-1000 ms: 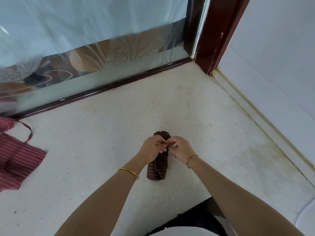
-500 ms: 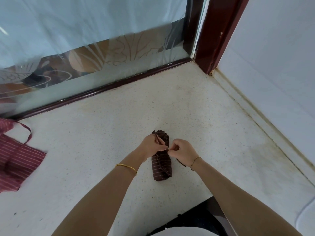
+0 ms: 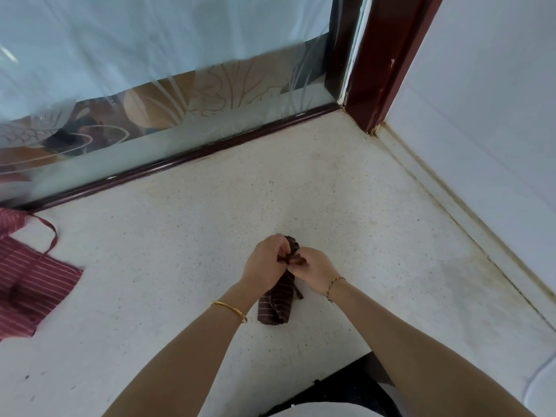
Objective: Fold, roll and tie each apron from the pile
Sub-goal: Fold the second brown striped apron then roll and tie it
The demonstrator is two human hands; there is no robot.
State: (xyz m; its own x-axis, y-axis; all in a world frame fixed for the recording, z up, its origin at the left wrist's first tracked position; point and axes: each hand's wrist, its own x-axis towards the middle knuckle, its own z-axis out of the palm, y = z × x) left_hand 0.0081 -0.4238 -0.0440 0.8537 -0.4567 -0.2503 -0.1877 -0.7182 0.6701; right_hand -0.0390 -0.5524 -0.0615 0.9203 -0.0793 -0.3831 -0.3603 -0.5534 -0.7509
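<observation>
A dark brown striped apron (image 3: 278, 303), rolled into a tight bundle, lies on the speckled counter (image 3: 180, 266) in the middle of the view. My left hand (image 3: 264, 263) and my right hand (image 3: 316, 270) meet over the roll's far half, each pinching a brown strap (image 3: 293, 259) at a knot on top of it. A loose strap end (image 3: 298, 291) trails beside the roll on its right. At the left edge lies the pile: red striped aprons (image 3: 27, 284) with a strap loop curling above.
A frosted glass panel (image 3: 180, 85) in a dark red frame (image 3: 388, 55) bounds the counter at the back. A white wall (image 3: 481, 145) closes the right side. The counter's near edge (image 3: 346, 365) drops off below my right forearm.
The roll has turned slightly, its near end swinging left. My hands have drawn close together over the knot, pulling the straps in tight.
</observation>
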